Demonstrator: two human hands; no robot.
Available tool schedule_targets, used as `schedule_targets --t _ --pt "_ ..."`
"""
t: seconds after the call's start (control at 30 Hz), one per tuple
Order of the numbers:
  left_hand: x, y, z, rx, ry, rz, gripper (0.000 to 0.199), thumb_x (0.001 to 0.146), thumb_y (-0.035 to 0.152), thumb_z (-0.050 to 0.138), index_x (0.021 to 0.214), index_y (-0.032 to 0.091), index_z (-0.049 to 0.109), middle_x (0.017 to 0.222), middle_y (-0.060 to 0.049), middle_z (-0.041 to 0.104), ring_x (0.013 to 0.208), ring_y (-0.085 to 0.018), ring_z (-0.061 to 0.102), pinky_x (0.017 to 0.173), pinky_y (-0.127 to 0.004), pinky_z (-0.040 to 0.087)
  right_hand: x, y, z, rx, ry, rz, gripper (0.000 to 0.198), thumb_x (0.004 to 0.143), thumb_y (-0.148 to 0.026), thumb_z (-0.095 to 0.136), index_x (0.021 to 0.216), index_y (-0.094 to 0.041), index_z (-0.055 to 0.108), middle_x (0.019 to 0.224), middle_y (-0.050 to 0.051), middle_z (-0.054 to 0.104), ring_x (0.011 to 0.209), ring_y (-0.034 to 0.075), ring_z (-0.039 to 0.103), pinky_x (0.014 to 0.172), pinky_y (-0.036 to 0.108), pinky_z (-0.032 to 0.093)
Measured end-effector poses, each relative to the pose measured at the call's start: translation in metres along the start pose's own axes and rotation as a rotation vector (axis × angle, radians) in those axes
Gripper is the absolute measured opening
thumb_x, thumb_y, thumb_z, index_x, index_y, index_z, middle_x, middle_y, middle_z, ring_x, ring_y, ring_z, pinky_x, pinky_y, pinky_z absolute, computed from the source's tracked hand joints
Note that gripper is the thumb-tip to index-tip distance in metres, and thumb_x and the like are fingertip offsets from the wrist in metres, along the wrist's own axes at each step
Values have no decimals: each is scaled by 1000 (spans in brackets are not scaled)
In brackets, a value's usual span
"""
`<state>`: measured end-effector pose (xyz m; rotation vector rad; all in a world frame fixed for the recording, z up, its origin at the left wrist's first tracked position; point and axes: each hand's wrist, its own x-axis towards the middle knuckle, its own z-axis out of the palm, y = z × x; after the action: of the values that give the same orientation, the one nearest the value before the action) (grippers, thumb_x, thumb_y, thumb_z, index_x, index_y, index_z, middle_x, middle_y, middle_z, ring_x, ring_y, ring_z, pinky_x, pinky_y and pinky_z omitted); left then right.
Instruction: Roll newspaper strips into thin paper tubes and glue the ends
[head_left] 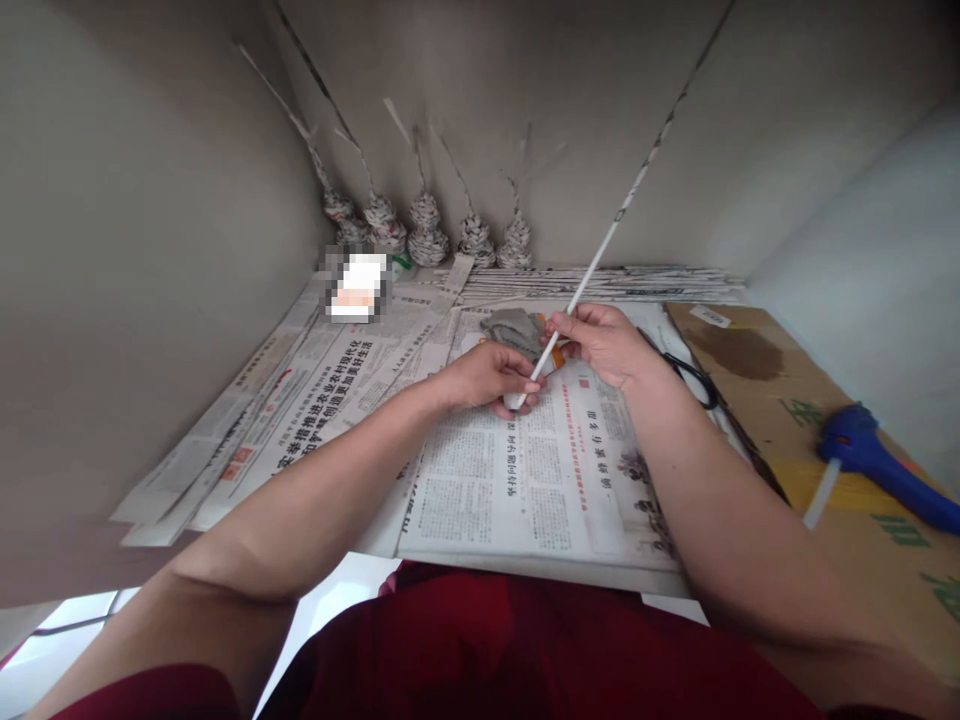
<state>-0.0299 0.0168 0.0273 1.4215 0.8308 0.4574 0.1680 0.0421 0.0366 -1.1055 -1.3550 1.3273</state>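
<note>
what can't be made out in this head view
Head view:
- paper rod: far end cut off by the top edge
- gray cloth: part hidden behind the left hand
- blue tool: handle end cut off by the right edge
- newspaper: smallest print too small to read

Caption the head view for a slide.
Left hand and right hand hold a long paper stick over newspapers, woven figures behind.

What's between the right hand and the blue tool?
The head view shows black scissor handles and cardboard between the right hand and blue tool.
</note>
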Motion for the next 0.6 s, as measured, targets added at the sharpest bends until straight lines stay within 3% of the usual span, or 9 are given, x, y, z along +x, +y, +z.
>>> schedule_targets --t 0.2,0.4,0.6 --pt "-1 2 -1 15 19 -10 17 79 22 65 92 12 66 83 -8 69 64 -12 64 50 -24 52 -2 -3 -3 68 -127 30 32 64 -43 79 82 -17 71 85 5 69 73 16 62 55 25 45" --pt "-3 7 -9 27 80 -14 18 81 17 60 97 11 65 83 -8 69 65 -11 64 52 -21 49 4 2 1 71 74 -16 32 57 -41 83 68 -18 66 66 1 64 60 12 58 48 22 40" --pt "-7 11 -29 6 251 100 14 78 16 63 91 13 66 76 -7 70 56 -10 63 48 -18 42 4 2 7 113 102 -59 33 60 -45 80 73 -20 62 74 1 66 66 15 63 49 24 39"
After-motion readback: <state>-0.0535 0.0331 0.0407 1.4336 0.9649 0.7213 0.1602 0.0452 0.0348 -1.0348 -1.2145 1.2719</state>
